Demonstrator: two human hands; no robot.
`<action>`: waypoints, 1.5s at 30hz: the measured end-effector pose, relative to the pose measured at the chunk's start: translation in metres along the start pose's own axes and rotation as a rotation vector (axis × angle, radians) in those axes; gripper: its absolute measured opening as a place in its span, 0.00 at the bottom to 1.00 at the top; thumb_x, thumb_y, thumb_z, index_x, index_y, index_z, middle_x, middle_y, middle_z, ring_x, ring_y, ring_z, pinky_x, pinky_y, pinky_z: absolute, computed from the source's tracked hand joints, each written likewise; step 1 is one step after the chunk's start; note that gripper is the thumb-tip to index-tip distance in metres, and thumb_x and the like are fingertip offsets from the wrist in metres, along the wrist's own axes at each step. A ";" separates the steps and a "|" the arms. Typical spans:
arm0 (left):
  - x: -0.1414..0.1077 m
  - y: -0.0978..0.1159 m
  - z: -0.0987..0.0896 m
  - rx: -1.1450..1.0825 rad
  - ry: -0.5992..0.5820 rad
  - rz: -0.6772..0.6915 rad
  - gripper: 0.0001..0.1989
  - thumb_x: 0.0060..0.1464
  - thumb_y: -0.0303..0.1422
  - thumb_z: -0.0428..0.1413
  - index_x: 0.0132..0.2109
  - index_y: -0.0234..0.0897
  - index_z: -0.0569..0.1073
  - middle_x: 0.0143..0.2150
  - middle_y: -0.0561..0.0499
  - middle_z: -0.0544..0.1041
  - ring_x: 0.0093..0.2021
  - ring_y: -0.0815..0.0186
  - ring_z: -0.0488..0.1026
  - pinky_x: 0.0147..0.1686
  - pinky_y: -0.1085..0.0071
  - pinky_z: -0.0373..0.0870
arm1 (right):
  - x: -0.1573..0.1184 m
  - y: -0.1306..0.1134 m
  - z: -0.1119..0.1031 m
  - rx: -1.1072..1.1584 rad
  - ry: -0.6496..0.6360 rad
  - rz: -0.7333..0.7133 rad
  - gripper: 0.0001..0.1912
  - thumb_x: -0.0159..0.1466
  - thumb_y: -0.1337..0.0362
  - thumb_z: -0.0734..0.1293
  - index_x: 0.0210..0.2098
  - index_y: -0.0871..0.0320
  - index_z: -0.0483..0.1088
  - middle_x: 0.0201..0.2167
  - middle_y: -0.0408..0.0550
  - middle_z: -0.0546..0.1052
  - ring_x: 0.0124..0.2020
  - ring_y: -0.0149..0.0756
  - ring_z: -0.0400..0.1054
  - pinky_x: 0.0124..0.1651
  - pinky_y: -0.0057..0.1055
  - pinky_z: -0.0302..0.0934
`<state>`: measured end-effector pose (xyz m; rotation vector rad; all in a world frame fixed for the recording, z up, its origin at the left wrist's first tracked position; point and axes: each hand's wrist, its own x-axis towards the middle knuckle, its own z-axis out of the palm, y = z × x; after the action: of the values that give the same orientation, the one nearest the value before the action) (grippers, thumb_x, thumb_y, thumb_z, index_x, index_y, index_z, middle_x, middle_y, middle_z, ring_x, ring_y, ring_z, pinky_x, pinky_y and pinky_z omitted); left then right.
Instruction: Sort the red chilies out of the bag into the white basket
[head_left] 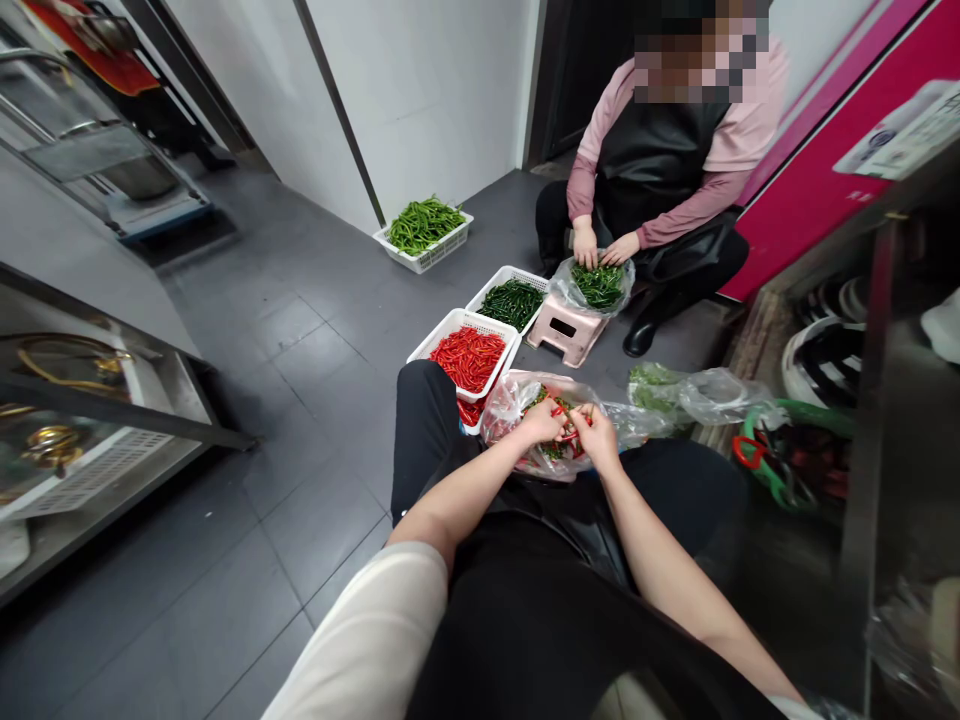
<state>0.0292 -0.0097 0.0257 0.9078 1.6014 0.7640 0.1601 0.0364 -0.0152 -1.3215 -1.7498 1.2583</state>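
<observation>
Both my hands are over an opened clear plastic bag (502, 412) in front of my lap, with red chilies and green stems inside. My left hand (546, 421) is closed around red chilies (559, 408) at the bag's middle. Close beside it, my right hand (596, 436) has its fingers pinched on a red chili (576, 428). Just beyond my left knee stands a white basket (415, 352) heaped with red chilies (469, 358). Behind that basket, another white basket (480, 296) holds dark green chilies (511, 302).
A co-worker (652, 150) sits opposite, hands in a bag of green chilies (598, 285) on a pink stool (566, 330). A basket of light green peppers (425, 225) stands by the wall. Shelving (135, 450) is left; a green basket (784, 480) and rack are right.
</observation>
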 end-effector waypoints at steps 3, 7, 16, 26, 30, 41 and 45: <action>0.004 -0.002 -0.004 -0.051 0.069 0.011 0.04 0.57 0.26 0.46 0.37 0.33 0.65 0.22 0.56 0.67 0.20 0.74 0.65 0.24 0.77 0.62 | 0.005 0.005 0.001 0.312 -0.029 0.160 0.19 0.56 0.45 0.64 0.31 0.56 0.69 0.23 0.44 0.73 0.23 0.33 0.66 0.24 0.28 0.62; 0.006 -0.011 -0.008 -0.091 0.043 0.004 0.04 0.52 0.23 0.48 0.35 0.32 0.66 0.23 0.56 0.66 0.21 0.74 0.63 0.24 0.78 0.60 | 0.007 0.008 -0.002 0.620 -0.128 0.309 0.18 0.55 0.46 0.68 0.29 0.56 0.71 0.32 0.48 0.76 0.32 0.33 0.71 0.31 0.26 0.68; 0.004 -0.009 -0.007 -0.015 -0.077 0.078 0.06 0.52 0.31 0.52 0.31 0.32 0.67 0.23 0.55 0.68 0.23 0.74 0.63 0.24 0.79 0.60 | 0.002 0.014 0.008 0.579 -0.216 0.258 0.19 0.48 0.50 0.74 0.30 0.59 0.71 0.26 0.46 0.75 0.25 0.32 0.69 0.28 0.26 0.66; 0.003 -0.007 -0.006 0.132 -0.067 -0.065 0.09 0.56 0.31 0.47 0.41 0.31 0.67 0.29 0.50 0.73 0.25 0.71 0.70 0.29 0.75 0.66 | 0.008 0.032 0.004 0.041 0.094 0.079 0.14 0.52 0.51 0.67 0.25 0.57 0.69 0.23 0.44 0.73 0.24 0.36 0.67 0.30 0.33 0.63; 0.003 -0.006 -0.008 0.297 0.033 0.033 0.13 0.51 0.35 0.54 0.43 0.33 0.69 0.35 0.48 0.75 0.34 0.67 0.72 0.38 0.72 0.67 | 0.011 0.039 0.007 0.320 -0.005 0.277 0.23 0.52 0.43 0.66 0.29 0.58 0.72 0.27 0.49 0.76 0.28 0.37 0.70 0.31 0.33 0.66; 0.005 -0.011 0.003 0.736 -0.047 0.102 0.16 0.51 0.44 0.52 0.37 0.38 0.76 0.36 0.43 0.76 0.40 0.56 0.73 0.42 0.65 0.68 | -0.004 0.018 0.006 -0.286 -0.113 0.290 0.22 0.59 0.44 0.63 0.26 0.56 0.74 0.27 0.53 0.75 0.35 0.45 0.70 0.39 0.39 0.63; 0.014 -0.026 0.003 0.759 -0.124 0.003 0.14 0.50 0.41 0.51 0.35 0.37 0.77 0.37 0.41 0.77 0.41 0.55 0.73 0.42 0.65 0.68 | -0.005 0.015 0.013 -0.732 -0.226 0.179 0.21 0.63 0.48 0.60 0.27 0.56 0.73 0.31 0.56 0.75 0.37 0.47 0.70 0.42 0.42 0.59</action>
<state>0.0260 -0.0101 -0.0039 1.4552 1.7975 0.0663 0.1558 0.0279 -0.0338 -1.8159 -2.4345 0.8994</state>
